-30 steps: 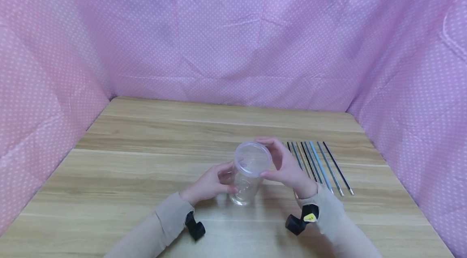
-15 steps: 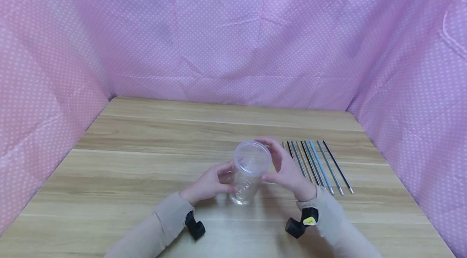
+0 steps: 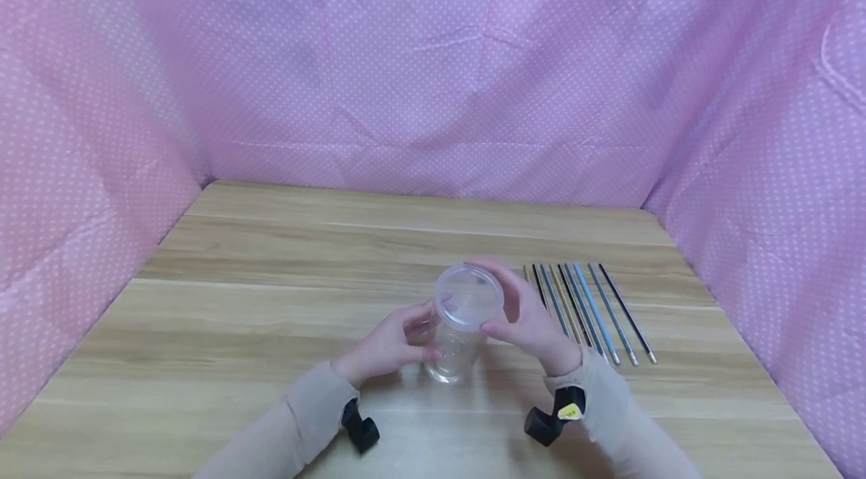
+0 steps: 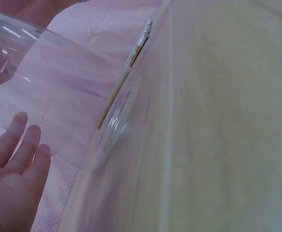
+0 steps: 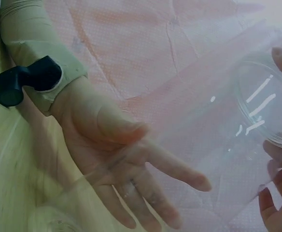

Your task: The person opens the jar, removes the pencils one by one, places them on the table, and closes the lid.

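A clear plastic jar topped by a translucent round lid stands upright on the table, between both hands. From the left side, my left hand holds the jar's lower body, thumb in front and fingers behind. My right hand grips the lid's edge, its thumb at the near side and its fingers reaching round the far side. Through the clear wall in the right wrist view, the left hand shows with its fingers spread along the jar. In the left wrist view the jar's bottom meets the tabletop.
Several pencils, dark, gold and blue, lie side by side just right of the right hand, which hides part of some. The wooden table is enclosed by pink dotted cloth at the back and sides.
The right hand has turned and shifted slightly left, its fingers reaching farther round the lid's far side. The left hand and the jar stay nearly where they were.
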